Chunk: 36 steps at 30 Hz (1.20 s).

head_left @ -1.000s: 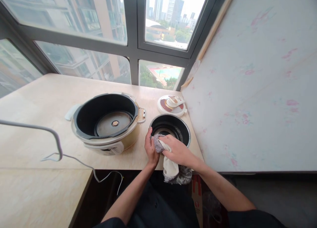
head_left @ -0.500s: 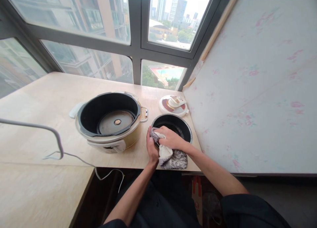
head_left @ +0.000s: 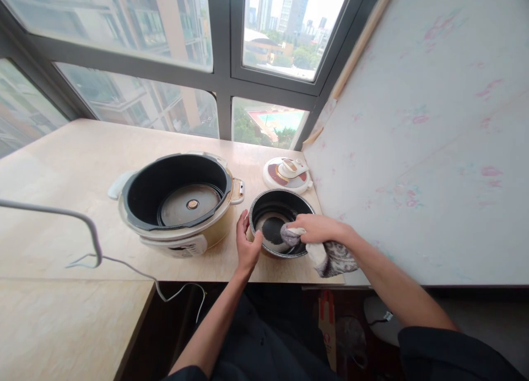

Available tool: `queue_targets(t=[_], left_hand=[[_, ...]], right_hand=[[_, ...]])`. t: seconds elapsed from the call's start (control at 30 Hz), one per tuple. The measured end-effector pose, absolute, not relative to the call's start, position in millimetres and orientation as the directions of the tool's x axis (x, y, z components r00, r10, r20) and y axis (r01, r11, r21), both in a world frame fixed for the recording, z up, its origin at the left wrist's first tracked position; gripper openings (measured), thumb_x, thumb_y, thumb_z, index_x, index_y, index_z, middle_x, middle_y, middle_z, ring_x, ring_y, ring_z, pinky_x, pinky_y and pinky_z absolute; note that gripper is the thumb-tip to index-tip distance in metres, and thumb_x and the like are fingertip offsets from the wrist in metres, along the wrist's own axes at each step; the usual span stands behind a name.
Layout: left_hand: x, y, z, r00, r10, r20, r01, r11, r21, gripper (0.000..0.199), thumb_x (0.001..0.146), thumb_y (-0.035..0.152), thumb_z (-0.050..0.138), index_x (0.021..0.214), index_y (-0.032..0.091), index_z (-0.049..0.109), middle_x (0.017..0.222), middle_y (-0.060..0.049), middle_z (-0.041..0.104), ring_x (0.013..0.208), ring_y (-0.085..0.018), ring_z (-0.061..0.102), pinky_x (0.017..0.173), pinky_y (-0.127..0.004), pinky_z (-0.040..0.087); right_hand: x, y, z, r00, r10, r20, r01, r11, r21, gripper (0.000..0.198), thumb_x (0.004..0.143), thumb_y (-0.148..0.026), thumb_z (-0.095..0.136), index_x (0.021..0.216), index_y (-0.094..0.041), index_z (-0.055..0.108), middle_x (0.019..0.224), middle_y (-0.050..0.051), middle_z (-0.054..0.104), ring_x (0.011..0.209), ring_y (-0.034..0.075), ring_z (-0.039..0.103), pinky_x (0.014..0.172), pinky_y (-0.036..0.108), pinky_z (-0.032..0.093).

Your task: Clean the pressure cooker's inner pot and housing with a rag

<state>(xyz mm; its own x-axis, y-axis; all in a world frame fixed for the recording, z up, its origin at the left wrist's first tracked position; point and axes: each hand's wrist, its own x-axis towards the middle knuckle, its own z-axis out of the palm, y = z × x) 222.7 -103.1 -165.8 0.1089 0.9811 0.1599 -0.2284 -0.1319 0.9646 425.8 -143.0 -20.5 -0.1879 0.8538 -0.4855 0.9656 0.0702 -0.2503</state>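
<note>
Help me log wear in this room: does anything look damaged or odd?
Yes: beside the window, a ragged brown scrap sticks out from the edge of the floral surface, as if peeling. Inside the pot, a pale ring surrounds a dark patch; whether wear or reflection, I can't tell.

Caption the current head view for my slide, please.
Right hand holding a cloth partly inside a black pot, left hand beside the pot.
</note>
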Motion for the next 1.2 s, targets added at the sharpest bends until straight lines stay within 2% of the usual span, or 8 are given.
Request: queue_targets(t=[0.07,0.2,0.43,0.6,0.77,0.93,1.07,1.2], left_hand=[[221,-99,-168,0.169,0.981,0.099,-0.193,-0.066,0.979,0.073,0.08,0.015,0.062,0.151,0.021,0.045,0.159,-0.012,0.045,0.148,-0.029,0.041,0.125,-0.044,0.03],[220,-91,-170,0.328,0.942,0.066,-0.158,-0.014,0.987,0.076,0.075,0.012,0.057,0.15,0.021,0.048,0.155,-0.01,0.05,0.148,-0.03,0.042,0.126,-0.046,0.028],[221,-90,-169,0.37,0.921,0.122,-0.221,-0.041,0.974,0.083,0.074,0.013,0.053,0.156,0.023,0.04,0.162,-0.007,0.043,0.153,-0.031,0.032,0.128,-0.048,0.019],[228,-95,-179,0.284,0.951,0.12,-0.241,-0.05,0.969,0.075,0.075,0.018,0.053,0.15,0.022,0.047,0.154,-0.008,0.052,0.147,-0.031,0.042,0.126,-0.047,0.027],[235,-99,-182,0.134,0.982,0.132,-0.275,-0.091,0.957,0.069,0.075,0.021,0.054,0.144,0.019,0.055,0.143,-0.01,0.061,0.135,-0.032,0.056,0.118,-0.047,0.039],[232,-99,-180,0.102,0.989,0.104,-0.232,-0.078,0.97,0.067,0.074,0.02,0.057,0.141,0.018,0.06,0.143,-0.011,0.063,0.137,-0.034,0.054,0.118,-0.048,0.04],[226,-96,-179,0.161,0.983,0.091,-0.22,-0.054,0.974,0.068,0.073,0.021,0.059,0.141,0.017,0.061,0.145,-0.01,0.062,0.141,-0.036,0.05,0.12,-0.051,0.037],[225,-96,-178,0.194,0.977,0.089,-0.218,-0.046,0.975,0.066,0.073,0.021,0.058,0.139,0.017,0.062,0.14,-0.009,0.065,0.138,-0.034,0.053,0.12,-0.05,0.037]], right_hand=[[433,-128,-28,-0.018,0.886,-0.464,0.985,-0.063,-0.16,0.04,0.078,-0.014,0.06,0.115,-0.022,0.073,0.106,0.01,0.072,0.095,0.026,0.067,0.076,0.028,0.045],[438,-92,-51,0.161,0.912,-0.377,0.953,-0.243,-0.182,0.045,0.08,-0.013,0.061,0.124,-0.021,0.068,0.125,0.01,0.072,0.117,0.029,0.064,0.088,0.028,0.046],[399,-58,-101,0.226,0.902,-0.367,0.929,-0.313,-0.198,0.039,0.088,-0.017,0.054,0.126,-0.013,0.062,0.124,0.02,0.069,0.107,0.031,0.069,0.083,0.033,0.05],[370,-64,-113,-0.031,0.904,-0.427,0.941,-0.118,-0.317,0.049,0.083,-0.014,0.059,0.131,-0.018,0.064,0.13,0.015,0.066,0.109,0.026,0.068,0.085,0.027,0.049],[373,-80,-109,-0.348,0.735,-0.582,0.899,0.084,-0.431,0.048,0.065,-0.004,0.069,0.108,-0.023,0.079,0.104,0.002,0.077,0.094,0.02,0.07,0.074,0.021,0.049],[393,-88,-105,-0.274,0.683,-0.677,0.95,0.084,-0.3,0.048,0.055,0.002,0.071,0.093,-0.026,0.083,0.078,0.0,0.076,0.069,0.019,0.07,0.061,0.023,0.047],[397,-85,-107,-0.123,0.798,-0.59,0.99,0.055,-0.133,0.034,0.066,-0.002,0.074,0.095,-0.02,0.081,0.096,0.012,0.077,0.09,0.027,0.073,0.074,0.031,0.053],[391,-79,-110,-0.024,0.912,-0.41,0.999,0.01,-0.036,0.031,0.092,-0.009,0.054,0.116,-0.017,0.072,0.125,0.022,0.067,0.12,0.035,0.06,0.087,0.044,0.053]])
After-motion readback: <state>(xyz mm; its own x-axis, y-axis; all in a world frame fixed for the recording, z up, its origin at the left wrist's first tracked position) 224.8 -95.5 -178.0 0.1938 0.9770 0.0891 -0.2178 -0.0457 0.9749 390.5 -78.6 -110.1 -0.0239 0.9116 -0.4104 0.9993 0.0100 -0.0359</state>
